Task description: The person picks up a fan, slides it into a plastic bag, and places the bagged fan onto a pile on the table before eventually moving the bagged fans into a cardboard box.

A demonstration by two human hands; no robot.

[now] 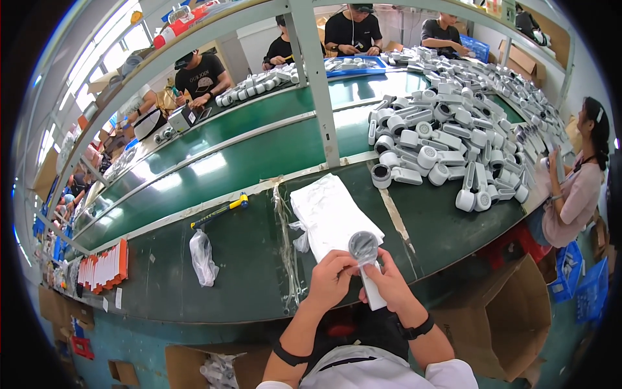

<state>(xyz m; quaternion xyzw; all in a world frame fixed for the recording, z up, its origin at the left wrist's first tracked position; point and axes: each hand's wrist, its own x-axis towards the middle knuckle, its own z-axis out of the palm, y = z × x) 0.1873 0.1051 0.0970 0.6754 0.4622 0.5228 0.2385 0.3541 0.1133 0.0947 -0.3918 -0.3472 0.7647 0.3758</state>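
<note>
- While both hands grip it, the white round-headed handheld device (363,247) sits in front of the person, its head over the near end of a stack of white sheets (334,211) and its handle close to the near edge of the green desk (246,285).
- Left hand (330,277): fingers closed, pinching the device just below its round head. A grip this narrow could let the head turn if the other hand twists.
- Right hand (393,290): fingers wrapped about the handle, thumb along it. Should this hold loosen, the device could slip over the edge, since the handle points toward the person's lap.
- Head face: dark and shiny; whether film covers it cannot be told. Thumb pressure might smear or scratch the surface.
- Sheets: loosely stacked and apparently slick; a brushing wrist could slide or crease them.
- Heaped similar devices (447,146), to the right: tangled and piled high. Pulling one from low down could start a slide and scuff its neighbours.
- Yellow-and-black hammer (220,211) and bagged item (204,258), to the left: well apart from both hands, posing little hazard.
</note>
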